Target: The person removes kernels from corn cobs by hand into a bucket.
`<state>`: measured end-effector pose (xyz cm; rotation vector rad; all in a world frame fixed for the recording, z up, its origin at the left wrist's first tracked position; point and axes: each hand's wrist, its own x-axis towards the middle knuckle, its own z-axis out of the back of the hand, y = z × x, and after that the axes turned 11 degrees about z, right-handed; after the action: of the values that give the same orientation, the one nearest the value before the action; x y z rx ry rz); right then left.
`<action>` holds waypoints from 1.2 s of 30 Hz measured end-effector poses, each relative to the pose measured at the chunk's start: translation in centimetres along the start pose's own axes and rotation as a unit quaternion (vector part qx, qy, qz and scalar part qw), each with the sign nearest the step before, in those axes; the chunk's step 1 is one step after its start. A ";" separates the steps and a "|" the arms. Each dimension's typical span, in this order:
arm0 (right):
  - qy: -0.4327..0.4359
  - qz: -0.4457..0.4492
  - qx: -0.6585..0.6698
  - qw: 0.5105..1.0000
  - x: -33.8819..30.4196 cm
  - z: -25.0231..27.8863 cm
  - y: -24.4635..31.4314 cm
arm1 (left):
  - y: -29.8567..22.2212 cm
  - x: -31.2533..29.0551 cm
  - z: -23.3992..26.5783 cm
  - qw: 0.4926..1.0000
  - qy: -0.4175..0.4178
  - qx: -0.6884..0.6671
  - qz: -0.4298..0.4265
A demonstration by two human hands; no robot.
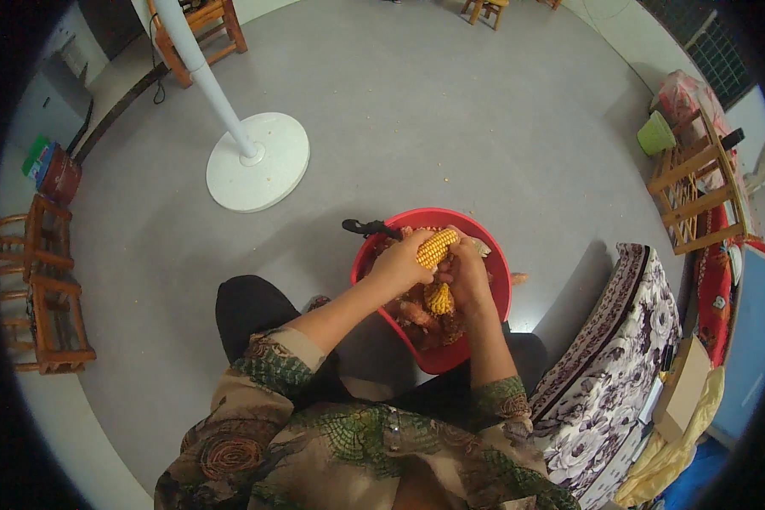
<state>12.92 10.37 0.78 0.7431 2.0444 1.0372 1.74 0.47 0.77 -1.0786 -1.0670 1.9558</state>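
Over a red basin [505, 265] between my knees, an ear of corn [438, 247] with yellow kernels is held tilted. My left hand [402, 262] wraps round its left side. The fingers of my right hand [469, 274] close on its right end, where a pale husk or cob end shows beside them. Below lies another yellow ear [439, 299], partly covered by my right hand. Reddish stripped cobs [420, 316] and loose kernels fill the basin. A black-handled tool [371, 228] rests across the basin's left rim; its far end is hidden.
A white pole on a round base [258, 170] stands ahead on the left. Wooden stools [55, 319] line the left wall. To my right is a table under a flowered cloth [599, 365]. Beyond it are a wooden rack [697, 187] and a green bin [655, 134].
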 end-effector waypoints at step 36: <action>0.032 0.068 -0.141 0.987 0.2 1.8 -0.7 | -1.1 -0.9 -0.3 0.981 -0.056 0.170 -0.078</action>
<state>14.08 10.92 -0.62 0.7150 1.8647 1.4102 2.51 0.34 1.92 -0.6868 -0.8078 1.9975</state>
